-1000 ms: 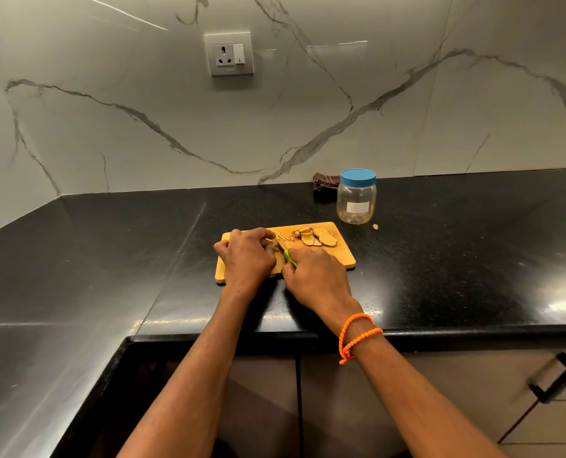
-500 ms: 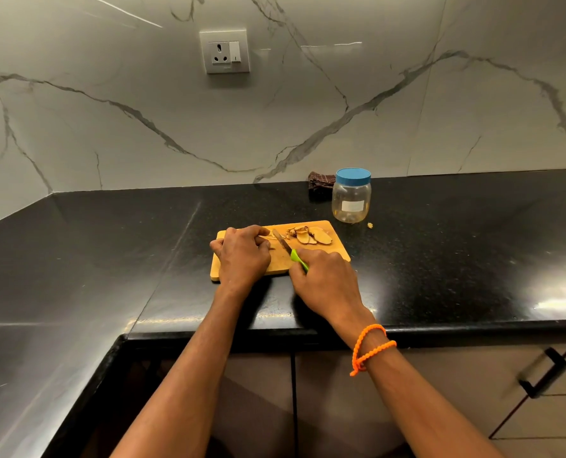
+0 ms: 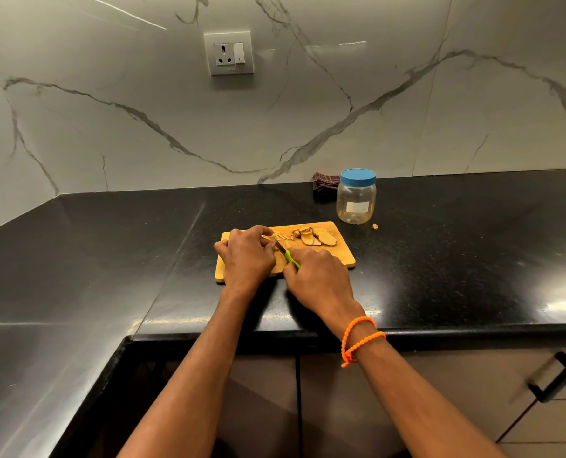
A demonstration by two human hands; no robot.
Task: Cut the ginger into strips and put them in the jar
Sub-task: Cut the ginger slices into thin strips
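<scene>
A wooden cutting board (image 3: 341, 256) lies on the black counter. Ginger slices (image 3: 318, 238) sit at its far right, and thin ginger strips (image 3: 281, 237) lie beside my left fingertips. My left hand (image 3: 247, 256) has its fingers curled down on a ginger piece at the board's left; the piece itself is mostly hidden. My right hand (image 3: 318, 276) grips a green-handled knife (image 3: 291, 258), with the blade running toward my left fingers. A clear jar (image 3: 356, 201) with a blue lid on stands behind the board to the right.
A dark folded cloth (image 3: 324, 186) lies against the marble wall left of the jar. A small ginger scrap (image 3: 375, 226) sits on the counter (image 3: 109, 259) near the jar. A wall socket (image 3: 230, 54) is above. Cabinet handle (image 3: 552, 381) at lower right.
The knife hand has shifted slightly back toward my left fingers along the board. The left hand stays in place. The camera view moved a little.
</scene>
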